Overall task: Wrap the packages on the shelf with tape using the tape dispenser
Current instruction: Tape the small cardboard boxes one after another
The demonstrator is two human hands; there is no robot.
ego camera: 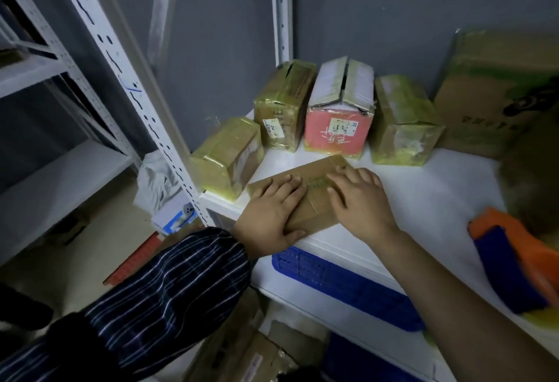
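A flat brown cardboard package [314, 188] lies near the front edge of the white shelf [423, 194]. My left hand [270, 215] lies flat on its near left part, fingers straight, thumb along the package's front edge. My right hand [360, 197] presses flat on its right part, fingers spread toward the left. The orange and blue tape dispenser [514, 260] rests on the shelf at the right, apart from both hands. Behind the package stand several boxes wrapped in yellowish tape, among them a pink-fronted box [337, 127].
A large brown carton [499, 94] fills the back right corner. A perforated white shelf upright [145, 109] runs down on the left. A blue plastic crate [348, 288] and cardboard boxes [242, 351] sit below the shelf. Grey wall behind.
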